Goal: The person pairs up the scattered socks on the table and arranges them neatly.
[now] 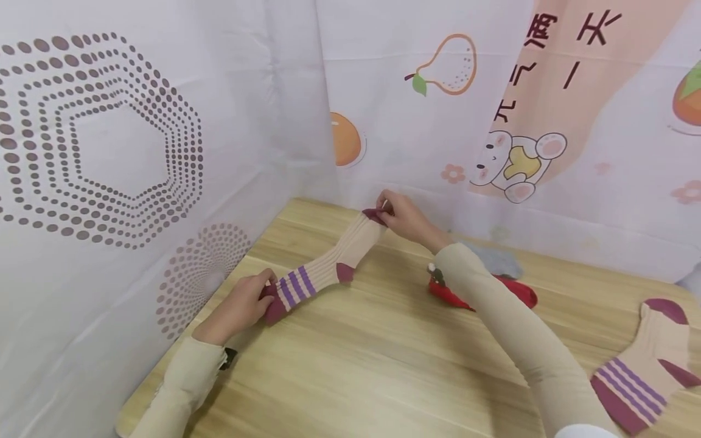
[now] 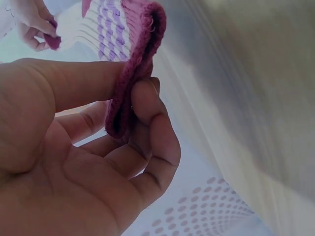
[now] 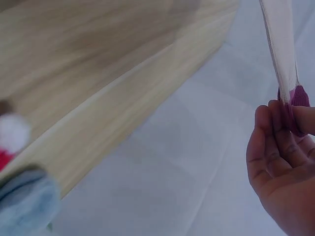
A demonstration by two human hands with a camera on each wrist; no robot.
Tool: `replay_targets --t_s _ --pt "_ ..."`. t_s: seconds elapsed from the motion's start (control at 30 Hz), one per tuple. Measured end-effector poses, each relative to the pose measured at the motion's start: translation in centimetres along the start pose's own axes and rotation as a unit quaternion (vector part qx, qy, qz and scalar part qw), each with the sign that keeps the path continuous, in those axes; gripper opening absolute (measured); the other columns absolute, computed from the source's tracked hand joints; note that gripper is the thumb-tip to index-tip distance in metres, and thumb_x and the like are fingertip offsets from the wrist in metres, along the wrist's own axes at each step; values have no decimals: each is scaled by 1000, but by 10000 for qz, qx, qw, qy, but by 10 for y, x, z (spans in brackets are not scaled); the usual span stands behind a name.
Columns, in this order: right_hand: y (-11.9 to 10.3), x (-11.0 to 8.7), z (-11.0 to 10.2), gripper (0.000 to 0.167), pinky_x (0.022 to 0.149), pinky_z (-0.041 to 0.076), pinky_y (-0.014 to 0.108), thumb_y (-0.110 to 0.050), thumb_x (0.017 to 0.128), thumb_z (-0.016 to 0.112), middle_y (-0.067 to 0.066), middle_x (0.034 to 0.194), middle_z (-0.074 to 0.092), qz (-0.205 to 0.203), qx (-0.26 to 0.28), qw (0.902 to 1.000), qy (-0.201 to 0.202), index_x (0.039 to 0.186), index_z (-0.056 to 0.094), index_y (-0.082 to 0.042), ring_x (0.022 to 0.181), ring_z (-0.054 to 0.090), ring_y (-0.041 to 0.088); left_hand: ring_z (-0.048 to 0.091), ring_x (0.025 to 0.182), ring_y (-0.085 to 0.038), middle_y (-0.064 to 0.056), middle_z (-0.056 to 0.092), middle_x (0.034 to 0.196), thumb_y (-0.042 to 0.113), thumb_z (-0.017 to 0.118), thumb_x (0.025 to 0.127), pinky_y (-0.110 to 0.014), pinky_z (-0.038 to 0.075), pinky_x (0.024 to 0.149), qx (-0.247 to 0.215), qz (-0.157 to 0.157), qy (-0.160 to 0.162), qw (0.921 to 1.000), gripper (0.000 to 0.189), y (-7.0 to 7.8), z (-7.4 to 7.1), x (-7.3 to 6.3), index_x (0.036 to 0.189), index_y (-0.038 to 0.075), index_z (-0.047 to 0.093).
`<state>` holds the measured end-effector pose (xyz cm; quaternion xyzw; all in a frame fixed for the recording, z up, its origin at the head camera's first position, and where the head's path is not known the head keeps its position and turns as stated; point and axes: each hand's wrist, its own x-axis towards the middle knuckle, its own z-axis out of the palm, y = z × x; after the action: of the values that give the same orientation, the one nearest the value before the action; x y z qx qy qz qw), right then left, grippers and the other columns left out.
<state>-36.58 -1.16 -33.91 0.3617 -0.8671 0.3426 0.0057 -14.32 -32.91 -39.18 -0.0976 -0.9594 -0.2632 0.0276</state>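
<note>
A cream sock (image 1: 323,266) with a maroon cuff, heel and toe and purple stripes is stretched between both hands, above the left part of the table. My left hand (image 1: 243,306) pinches its maroon cuff; in the left wrist view the thumb and fingers (image 2: 162,132) grip the cuff's edge, with its opening showing. At the other end my right hand (image 1: 406,217) pinches the maroon toe, also seen in the right wrist view between thumb and fingers (image 3: 268,142). A matching sock (image 1: 638,365) lies flat at the table's right side.
Behind my right forearm lie a red sock-like item (image 1: 517,292) and a grey-blue cloth item (image 1: 495,258), both partly covered by the sleeve. The wooden table (image 1: 350,365) meets white printed curtains (image 1: 263,121) at its left and back edges.
</note>
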Motion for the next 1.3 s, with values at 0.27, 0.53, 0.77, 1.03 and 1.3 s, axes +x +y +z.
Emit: replay_targets --t_s 0.27,0.53,0.77,1.03,1.3 --pt "-5 -44 -30 12 75 55 37 2 94 61 15 94 69 293 78 9994 138 102 56 -3 79 65 24 61 75 -19 -9 65 85 -8 70 84 -33 51 64 -61 153 -45 9999 25 21 3 6 105 -1 58" --pt "-9 -84 -52 12 77 52 37 -2 95 62 8 93 66 296 -202 9992 191 103 57 -8 79 61 21 58 73 -15 -7 63 83 -9 70 84 -29 50 62 -137 315 -105 9994 26 41 11 5 104 0 57" --pt "-10 -113 -65 12 76 53 39 0 93 63 9 92 67 -119 -526 9971 542 102 57 -6 82 60 23 53 69 -12 -2 59 78 -12 67 85 -27 48 61 -268 535 -139 9981 28 55 11 6 107 1 55" --pt "-11 -152 -73 16 70 55 31 -3 93 66 -1 87 68 -23 -517 9968 608 101 56 -12 76 63 13 51 68 -10 0 58 76 -12 68 84 -26 46 60 -218 883 -129 9958 30 69 15 3 106 3 54" --pt "-8 -181 -82 15 70 53 26 0 91 68 -2 85 68 -258 -548 9946 848 98 57 -8 75 64 11 47 65 -8 4 53 73 -12 67 84 -24 45 59 -288 1005 -142 9944 31 83 20 6 108 3 54"
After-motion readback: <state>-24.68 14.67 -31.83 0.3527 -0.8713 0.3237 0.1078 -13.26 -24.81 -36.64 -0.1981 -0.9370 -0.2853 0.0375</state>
